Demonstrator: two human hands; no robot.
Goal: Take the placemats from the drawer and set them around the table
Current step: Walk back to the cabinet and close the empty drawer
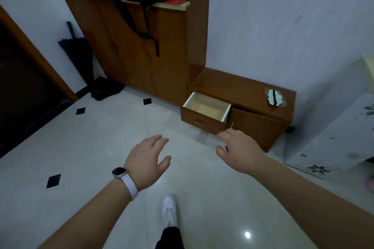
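White shoe [169,211] steps forward on glossy floor tiles [91,147], which look slippery enough for a foot to slide. Left hand [147,159] and right hand [240,149] reach ahead with fingers loose and spread, grasping nothing. Beyond them the drawer [202,120] juts open from the low cabinet [242,87]. Its visible inside is bare wood and no placemats show, so the search may come up empty. The drawer's corner could catch a shin. Floor lies open to the left; a floral cloth [334,137] crowds the right.
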